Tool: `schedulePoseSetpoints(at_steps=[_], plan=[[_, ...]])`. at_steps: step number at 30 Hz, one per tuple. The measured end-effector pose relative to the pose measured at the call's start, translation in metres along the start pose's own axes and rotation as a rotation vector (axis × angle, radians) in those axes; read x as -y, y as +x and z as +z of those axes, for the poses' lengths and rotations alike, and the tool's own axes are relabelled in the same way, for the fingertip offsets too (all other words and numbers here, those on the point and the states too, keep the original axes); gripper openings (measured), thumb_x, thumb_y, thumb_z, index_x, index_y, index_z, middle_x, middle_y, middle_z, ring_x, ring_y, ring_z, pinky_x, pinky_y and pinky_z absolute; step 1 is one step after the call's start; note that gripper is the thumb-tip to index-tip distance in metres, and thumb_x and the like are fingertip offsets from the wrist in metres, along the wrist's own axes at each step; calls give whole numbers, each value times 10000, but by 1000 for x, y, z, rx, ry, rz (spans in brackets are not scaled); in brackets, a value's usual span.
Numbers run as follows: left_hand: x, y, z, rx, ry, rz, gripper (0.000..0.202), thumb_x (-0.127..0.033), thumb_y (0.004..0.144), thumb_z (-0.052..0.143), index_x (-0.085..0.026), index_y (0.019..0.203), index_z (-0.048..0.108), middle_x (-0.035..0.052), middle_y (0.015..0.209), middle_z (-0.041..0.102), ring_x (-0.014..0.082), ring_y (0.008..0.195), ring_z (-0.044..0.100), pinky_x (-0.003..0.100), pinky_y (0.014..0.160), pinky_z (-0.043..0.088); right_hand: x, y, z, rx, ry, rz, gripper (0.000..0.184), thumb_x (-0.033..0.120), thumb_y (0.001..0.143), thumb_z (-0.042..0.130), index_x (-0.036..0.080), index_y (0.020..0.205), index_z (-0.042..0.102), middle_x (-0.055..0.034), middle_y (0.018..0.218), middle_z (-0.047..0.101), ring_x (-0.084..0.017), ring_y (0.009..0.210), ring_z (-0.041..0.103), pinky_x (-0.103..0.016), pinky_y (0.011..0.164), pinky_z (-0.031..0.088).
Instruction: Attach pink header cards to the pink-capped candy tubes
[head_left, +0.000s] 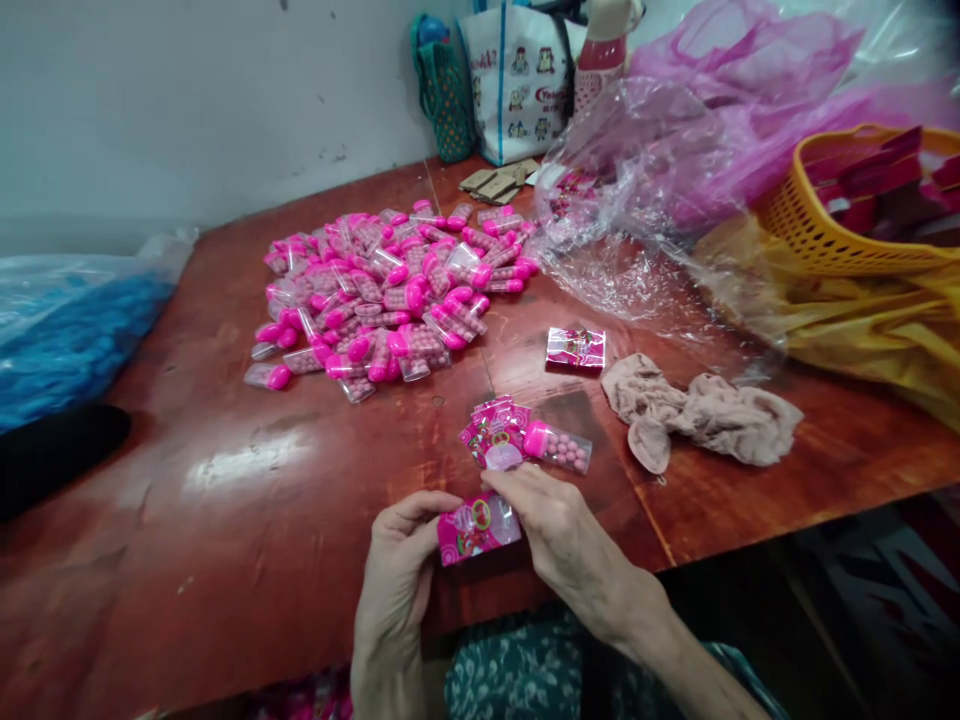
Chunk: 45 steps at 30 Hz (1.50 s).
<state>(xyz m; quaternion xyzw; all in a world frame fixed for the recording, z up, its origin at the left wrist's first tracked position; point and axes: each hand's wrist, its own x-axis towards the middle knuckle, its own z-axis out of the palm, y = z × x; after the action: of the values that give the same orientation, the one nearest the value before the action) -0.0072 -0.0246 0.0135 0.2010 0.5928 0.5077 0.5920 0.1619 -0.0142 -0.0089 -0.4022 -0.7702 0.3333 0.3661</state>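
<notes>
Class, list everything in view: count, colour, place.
table: one, red, beneath
tubes: many, pink-capped, heaped mid-table
lone tube: one, pink-capped, by packets
loose packets: several, pink, beyond hands
stack: one, magenta, by cloth
cloth: count unclear, beige, right
plastic: several, clear, pink and yellow, right
basket: one, yellow, right
cardboard: several, brown, before tote
tote: one, white, back
bottle: one, pink, beside tote
pouch: one, teal, back
sack: one, blue-filled, left
dark object: one, black, left
wall: one, pale, behind
garment: one, green, bottom
held packet: one, pink, between hands
left hand: one, bare, packet's left
right hand: one, bare, packet's right
</notes>
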Motion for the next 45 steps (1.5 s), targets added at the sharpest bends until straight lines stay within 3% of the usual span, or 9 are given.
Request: schedulePoseSetpoints(at_steps=[6,9,11,14,18,30,36,41,45], plan=[[2,-3,6,-44,-9,81,93,-97,502,747,-141,577,713,30,567,681,114,492,599,169,488,489,-2,9,-17,-103,-52,99,477,32,827,364,240,1234,496,-62,1114,623,-201,1019,585,-328,859,493],[-2,-5,1,-110,-49,139,153,-108,485,765,-151,623,718,26,565,683,108,475,594,164,479,487,-5,13,-32,-265,-35,257,392,41,840,373,177,1162,550,-81,993,662,-191,870,631,-343,821,496],[-5,-7,-1,-129,-72,156,210,-106,472,776,-155,668,720,28,566,683,105,467,592,158,469,484,-3,15,-37,-334,74,384,280,126,866,434,169,1097,586,-59,858,685,-172,740,643,-314,740,513],[-6,-9,1,-105,-86,150,253,-107,479,780,-157,718,718,31,564,680,110,474,602,170,483,497,8,18,-36,-235,324,478,208,252,848,533,192,1024,624,-32,802,688,-166,719,640,-285,681,512],[-1,-10,4,-74,-67,144,253,-116,502,776,-162,743,714,35,594,692,120,501,619,187,510,513,20,19,-25,-97,563,496,231,279,769,638,171,973,650,-28,781,671,-157,705,620,-257,636,502],[9,-5,-5,-74,-46,172,218,-141,546,766,-177,754,712,32,641,711,123,555,641,190,566,522,13,19,-36,83,803,540,136,167,788,593,174,909,655,17,690,622,-82,601,553,-184,561,432],[15,-4,-6,-38,-6,186,191,-140,567,761,-186,748,718,21,642,711,106,545,627,170,545,512,12,19,-32,98,667,558,197,156,771,596,163,961,648,-25,816,668,-150,757,614,-251,685,465],[15,-6,-9,86,81,195,240,-144,628,727,-218,855,713,-4,641,698,84,527,607,145,521,494,11,17,-26,83,365,504,159,193,841,502,182,811,658,0,699,636,-142,641,573,-244,590,429],[13,-8,-13,184,193,170,330,-134,631,724,-246,940,698,17,812,724,132,699,651,188,642,517,9,12,-20,48,202,404,160,193,861,467,203,859,627,-2,730,612,-144,644,546,-243,573,403]])
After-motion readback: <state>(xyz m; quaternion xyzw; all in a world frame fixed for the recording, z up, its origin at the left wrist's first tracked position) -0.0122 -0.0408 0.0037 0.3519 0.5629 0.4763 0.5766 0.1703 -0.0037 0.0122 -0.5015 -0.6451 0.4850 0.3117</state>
